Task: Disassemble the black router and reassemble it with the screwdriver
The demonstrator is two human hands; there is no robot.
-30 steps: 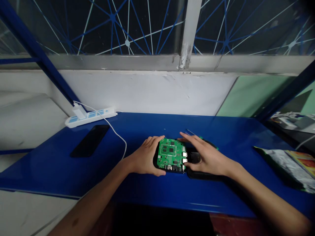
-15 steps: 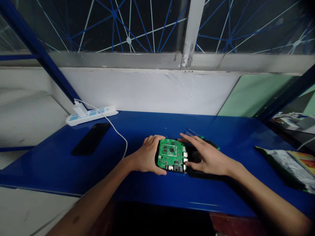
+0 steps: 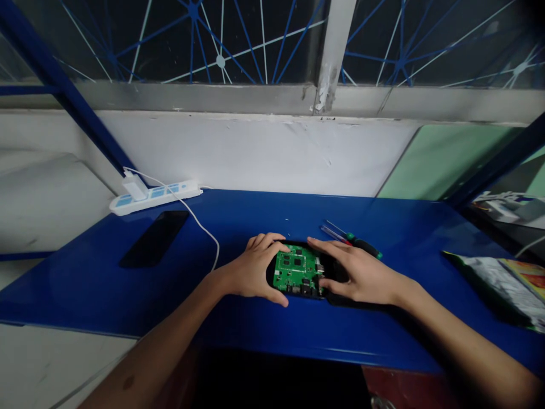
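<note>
A green circuit board [image 3: 297, 271] lies flat inside a shallow black plastic case [image 3: 269, 276] on the blue table, with metal ports along its right and near edges. My left hand [image 3: 254, 271] curves round the case's left side, thumb at the near edge and a fingertip on the board's far left corner. My right hand [image 3: 360, 274] spans the right side, fingers at the far right corner and thumb pressing by the ports. Under my right hand is another black part [image 3: 355, 304], mostly hidden.
Beyond my right hand lie a green-and-black screwdriver [image 3: 366, 247] and a thin clear-handled one [image 3: 334, 232]. A black phone [image 3: 154, 238], a white power strip [image 3: 159, 196] and a white cable [image 3: 200, 224] are at the left. A shiny packet [image 3: 498, 287] sits at the right.
The board has sunk lower into the black case, and more of the case rim shows round it. My left fingertip has come over its far corner. My right hand has hardly moved.
</note>
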